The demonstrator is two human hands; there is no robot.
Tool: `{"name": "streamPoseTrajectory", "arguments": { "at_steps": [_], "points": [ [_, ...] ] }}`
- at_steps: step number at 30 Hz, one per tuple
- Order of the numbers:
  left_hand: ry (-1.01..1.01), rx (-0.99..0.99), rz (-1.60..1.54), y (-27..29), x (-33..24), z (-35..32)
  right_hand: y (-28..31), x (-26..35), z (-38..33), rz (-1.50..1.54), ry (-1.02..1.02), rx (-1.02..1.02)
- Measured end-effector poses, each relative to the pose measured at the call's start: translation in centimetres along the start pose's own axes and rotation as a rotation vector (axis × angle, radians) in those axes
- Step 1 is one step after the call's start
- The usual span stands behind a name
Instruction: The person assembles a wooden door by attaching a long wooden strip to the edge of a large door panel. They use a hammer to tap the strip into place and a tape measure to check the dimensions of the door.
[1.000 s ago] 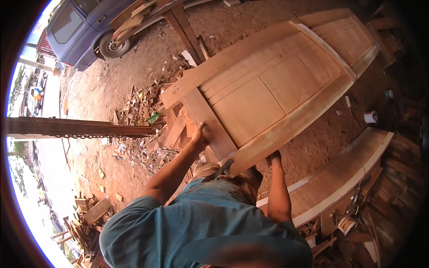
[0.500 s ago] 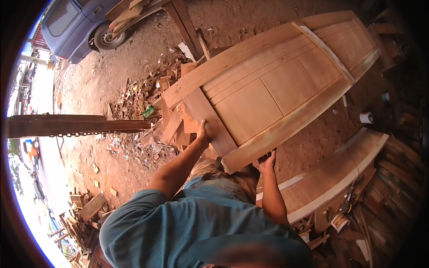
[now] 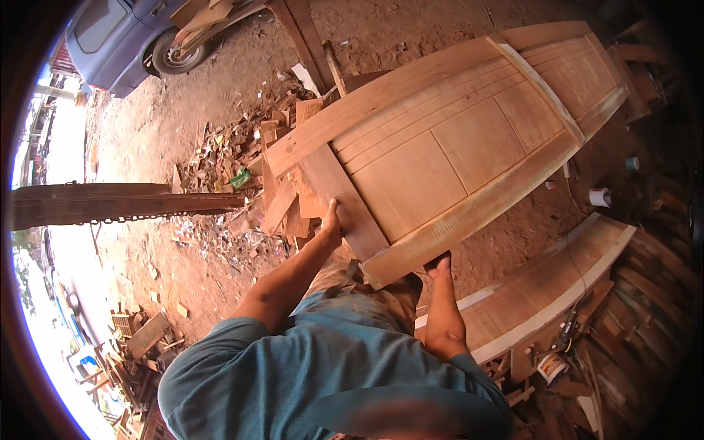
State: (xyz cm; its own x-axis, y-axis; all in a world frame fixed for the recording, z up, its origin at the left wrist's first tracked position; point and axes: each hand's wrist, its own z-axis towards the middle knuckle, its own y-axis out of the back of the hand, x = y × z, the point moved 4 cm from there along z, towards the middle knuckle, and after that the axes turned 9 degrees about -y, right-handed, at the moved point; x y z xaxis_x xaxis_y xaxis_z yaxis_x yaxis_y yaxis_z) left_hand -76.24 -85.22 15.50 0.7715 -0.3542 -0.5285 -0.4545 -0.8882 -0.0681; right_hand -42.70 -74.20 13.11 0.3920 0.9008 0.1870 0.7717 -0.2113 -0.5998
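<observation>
My left hand (image 3: 331, 222) clamps the wooden panel (image 3: 447, 165) stretching ahead of my fingers. My right hand (image 3: 439, 266) meets its edge; whether closed, I cannot tell. Rightward, a tub (image 3: 551, 367) bears unreadably small print.

The shirt (image 3: 315, 359) is teal, with creased fabric. Its short sleeves (image 3: 238, 341) end near the elbows. The trousers (image 3: 392, 302) are tan-brown, loose and wrinkled.

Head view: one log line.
left hand: holding near end of panelled door | right hand: at its right edge, fingers partly hidden | second panel: at right
</observation>
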Motion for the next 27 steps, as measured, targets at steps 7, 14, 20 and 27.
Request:
{"name": "streamPoseTrajectory", "arguments": {
  "at_steps": [7,14,20,27],
  "points": [
    [-0.001,-0.006,-0.001,0.5,0.4,0.4,-1.7,0.2,-3.0,0.061,0.098,-0.133],
    [0.003,-0.001,-0.002,0.5,1.3,0.5,1.4,1.1,-0.3,0.054,0.127,-0.126],
    [-0.011,-0.007,0.021,0.7,1.4,0.7,1.1,1.2,0.1,0.039,0.033,-0.010],
    [-0.042,0.009,0.071,1.4,1.5,1.9,0.8,1.2,-0.3,0.089,0.009,-0.039]
  ]
}}
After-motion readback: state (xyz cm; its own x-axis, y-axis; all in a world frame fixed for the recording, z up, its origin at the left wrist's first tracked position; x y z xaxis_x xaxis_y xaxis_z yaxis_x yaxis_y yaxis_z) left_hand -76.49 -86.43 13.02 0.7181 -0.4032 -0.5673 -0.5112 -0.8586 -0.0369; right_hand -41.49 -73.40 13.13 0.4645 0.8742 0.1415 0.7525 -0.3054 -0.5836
